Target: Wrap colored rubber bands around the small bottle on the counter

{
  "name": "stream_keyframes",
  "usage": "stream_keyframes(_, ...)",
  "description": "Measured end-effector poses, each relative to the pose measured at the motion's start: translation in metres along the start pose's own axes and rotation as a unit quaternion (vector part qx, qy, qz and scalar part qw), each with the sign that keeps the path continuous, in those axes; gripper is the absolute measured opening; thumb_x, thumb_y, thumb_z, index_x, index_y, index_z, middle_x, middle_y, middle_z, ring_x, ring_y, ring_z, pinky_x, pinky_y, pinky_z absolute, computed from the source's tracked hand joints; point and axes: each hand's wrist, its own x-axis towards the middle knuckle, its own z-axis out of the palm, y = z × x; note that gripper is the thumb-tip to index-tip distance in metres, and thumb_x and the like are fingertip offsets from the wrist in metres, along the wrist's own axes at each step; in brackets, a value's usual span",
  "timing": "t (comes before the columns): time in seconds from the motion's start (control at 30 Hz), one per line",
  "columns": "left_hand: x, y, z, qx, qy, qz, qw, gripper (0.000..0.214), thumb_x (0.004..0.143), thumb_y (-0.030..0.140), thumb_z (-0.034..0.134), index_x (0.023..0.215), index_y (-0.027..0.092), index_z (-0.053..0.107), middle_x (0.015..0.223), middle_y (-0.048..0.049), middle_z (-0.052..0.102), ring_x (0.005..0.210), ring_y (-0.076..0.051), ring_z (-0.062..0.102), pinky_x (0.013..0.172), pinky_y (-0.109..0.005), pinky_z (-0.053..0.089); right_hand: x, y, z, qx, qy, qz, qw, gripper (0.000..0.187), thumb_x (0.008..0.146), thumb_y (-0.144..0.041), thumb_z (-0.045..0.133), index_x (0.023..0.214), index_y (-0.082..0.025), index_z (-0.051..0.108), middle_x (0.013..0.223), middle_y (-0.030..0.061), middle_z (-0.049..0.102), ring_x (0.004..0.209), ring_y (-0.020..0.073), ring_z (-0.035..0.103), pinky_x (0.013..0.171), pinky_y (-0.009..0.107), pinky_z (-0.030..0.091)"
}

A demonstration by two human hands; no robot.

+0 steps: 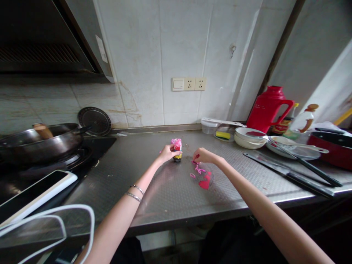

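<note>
My left hand (166, 154) is wrapped round a small upright container (178, 157) with red, yellow and dark bands of colour. Bright pink material (176, 142) shows at its top. To the right, my right hand (204, 155) reaches down to the counter with fingers pinched together. Thin pink loops that look like rubber bands (198, 169) lie at and just below those fingertips; whether one is between them is hidden. One separate pink loop (192, 175) lies nearer me, beside a clear packet with red patches (205, 181).
A metal counter (170, 198) runs below a tiled wall. At left are a wok (41, 143) on the stove, a white device (41, 194) and its cable. At right stand bowls (249, 141), a knife (286, 172), a red thermos (266, 110) and a red pot (332, 148).
</note>
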Motion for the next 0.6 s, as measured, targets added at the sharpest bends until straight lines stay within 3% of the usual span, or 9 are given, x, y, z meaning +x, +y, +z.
stream_keyframes(0.13,-0.001,0.002,0.000,-0.001,0.004,0.002,1.000,0.035,0.059,0.027,0.076,0.087,0.011,0.063,0.090,-0.0064,0.069,0.081,-0.018,0.062,0.079,-0.032,0.047,0.001,-0.006,-0.012,0.073,0.034,0.004,0.997,0.017,0.065,-0.016,0.056,0.069,-0.013,0.072,0.057,0.0021,0.067,0.056,0.0129,0.061,0.050,0.018,0.042)
stream_keyframes(0.33,-0.001,0.002,0.001,-0.027,0.005,-0.008,1.000,0.033,0.057,0.023,0.076,0.085,0.011,0.063,0.086,-0.0052,0.069,0.077,-0.016,0.061,0.078,-0.032,0.047,0.011,-0.048,-0.057,0.194,0.179,-0.050,0.963,0.019,0.068,-0.027,0.061,0.072,-0.011,0.070,0.061,0.0049,0.067,0.055,0.0129,0.060,0.053,0.021,0.047)
stream_keyframes(0.47,-0.001,0.004,0.002,-0.034,0.007,-0.016,0.999,0.032,0.057,0.021,0.076,0.085,0.012,0.064,0.083,-0.0046,0.069,0.076,-0.016,0.061,0.076,-0.031,0.047,0.023,-0.088,-0.072,0.173,0.217,-0.066,0.958,0.017,0.069,-0.023,0.060,0.074,-0.011,0.071,0.063,0.0045,0.067,0.051,0.0114,0.058,0.050,0.021,0.045)
stream_keyframes(0.6,-0.002,0.005,0.002,-0.029,0.001,-0.015,0.999,0.035,0.058,0.022,0.075,0.090,0.012,0.065,0.085,-0.0049,0.069,0.077,-0.016,0.062,0.076,-0.030,0.046,0.033,-0.107,-0.068,0.054,0.205,-0.079,0.974,0.016,0.068,-0.014,0.058,0.074,-0.013,0.072,0.068,0.0032,0.069,0.061,0.0118,0.060,0.057,0.020,0.044)
